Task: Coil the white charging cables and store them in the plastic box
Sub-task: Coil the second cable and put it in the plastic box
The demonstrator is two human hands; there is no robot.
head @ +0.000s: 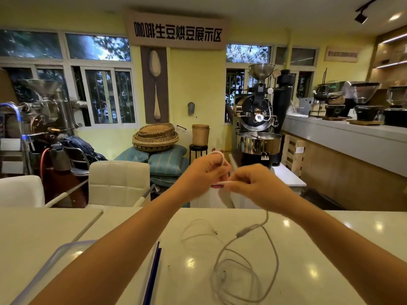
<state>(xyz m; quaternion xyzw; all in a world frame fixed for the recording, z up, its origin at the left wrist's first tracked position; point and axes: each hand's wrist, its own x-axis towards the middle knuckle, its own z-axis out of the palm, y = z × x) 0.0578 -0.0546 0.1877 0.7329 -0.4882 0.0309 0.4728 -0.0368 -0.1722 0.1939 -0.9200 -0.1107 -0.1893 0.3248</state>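
Both hands are raised above the far edge of the white table (308,249). My left hand (203,172) is closed around a small loop of white cable (218,153) that arches over its fingers. My right hand (253,183) pinches the same cable close beside the left. From the right hand the cable (267,216) hangs down and lies in loose loops (242,276) on the table. A second, thinner white cable (198,233) lies on the table to the left of it. The clear plastic box (63,256) with a blue-edged rim sits at the lower left, partly under my left forearm.
A blue-edged lid or sheet (154,271) stands beside the box. White chairs (119,181) are behind the table. Further back are coffee roasters (257,119), woven baskets (156,135) on cushions, and a counter (343,133) on the right with grinders.
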